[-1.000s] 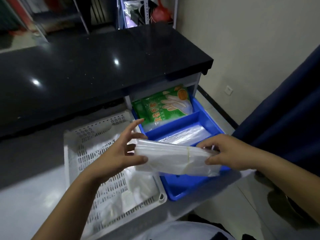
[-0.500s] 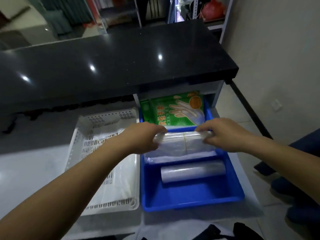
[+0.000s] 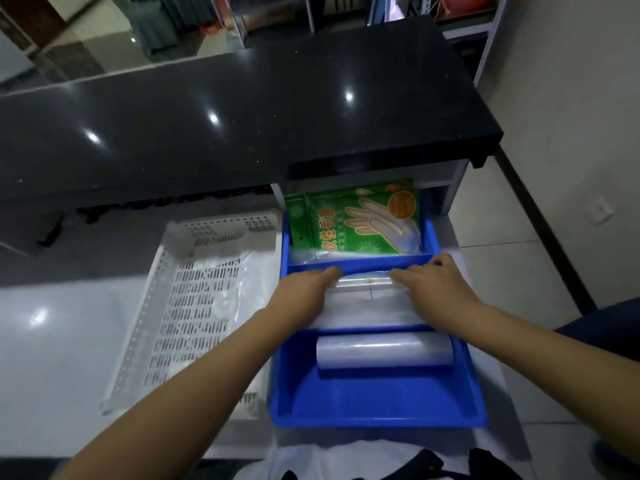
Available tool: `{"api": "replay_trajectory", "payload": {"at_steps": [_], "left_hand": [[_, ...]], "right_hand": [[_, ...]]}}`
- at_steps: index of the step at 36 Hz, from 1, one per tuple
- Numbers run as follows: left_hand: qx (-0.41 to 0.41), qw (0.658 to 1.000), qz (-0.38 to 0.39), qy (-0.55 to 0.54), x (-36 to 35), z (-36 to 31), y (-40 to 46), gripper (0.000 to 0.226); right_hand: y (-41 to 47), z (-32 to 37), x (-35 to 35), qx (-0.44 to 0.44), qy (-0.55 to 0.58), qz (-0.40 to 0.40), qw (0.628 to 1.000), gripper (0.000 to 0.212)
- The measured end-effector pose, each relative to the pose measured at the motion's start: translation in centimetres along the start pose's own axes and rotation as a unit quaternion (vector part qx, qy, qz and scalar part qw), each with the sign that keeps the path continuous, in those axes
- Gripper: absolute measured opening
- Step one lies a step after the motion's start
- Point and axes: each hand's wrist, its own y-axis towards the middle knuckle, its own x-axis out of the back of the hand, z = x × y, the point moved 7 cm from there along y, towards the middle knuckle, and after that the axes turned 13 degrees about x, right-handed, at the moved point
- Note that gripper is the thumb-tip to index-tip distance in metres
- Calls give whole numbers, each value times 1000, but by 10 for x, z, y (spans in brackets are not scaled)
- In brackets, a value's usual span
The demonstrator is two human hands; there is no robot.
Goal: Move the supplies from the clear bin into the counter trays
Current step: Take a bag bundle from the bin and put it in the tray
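Observation:
A blue divided tray [image 3: 381,415] sits on the white counter. A bundle of clear plastic bags [image 3: 367,299] lies in its middle compartment. My left hand [image 3: 304,292] presses on the bundle's left end and my right hand [image 3: 429,289] on its right end, fingers laid flat over it. A green packet of disposable gloves [image 3: 356,220] fills the far compartment. A roll of clear plastic film [image 3: 384,351] lies in the near compartment.
A white perforated basket [image 3: 138,341] holding clear plastic stands left of the blue tray. A black glossy countertop [image 3: 242,109] overhangs the back. The counter's right edge drops to a tiled floor [image 3: 519,271].
Both hands have carried the bag bundle from above the tray's front forward and down into the middle compartment. The fingers have flattened onto it.

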Motion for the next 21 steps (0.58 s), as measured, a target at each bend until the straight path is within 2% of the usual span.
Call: {"api": "replay_trajectory", "payload": {"at_steps": [4,7,9,11,14,17,21], "left_hand": [[-17,991,134,-17,7,4,10,48],[-18,980,198,-33,13,4,13,45],[-3,983,181,-34,17,5,16,46],[21,989,139,-47,20,10,16,51],[31,996,33,-76,27,15,10,51],[1,993,-65,-99,29,15,-3,49],[-10,992,-70,-106,14,13,-13,49]], "right_hand": [[7,-9,4,-20,136,58,989,36],[13,-13,8,-10,168,121,978,35],[16,-16,13,-26,171,119,978,40],[16,-17,21,-39,141,73,987,43],[11,-15,27,-46,69,-2,997,49],[1,-11,21,-63,56,-42,996,55],[-8,-1,3,-73,54,-30,995,62]]}}
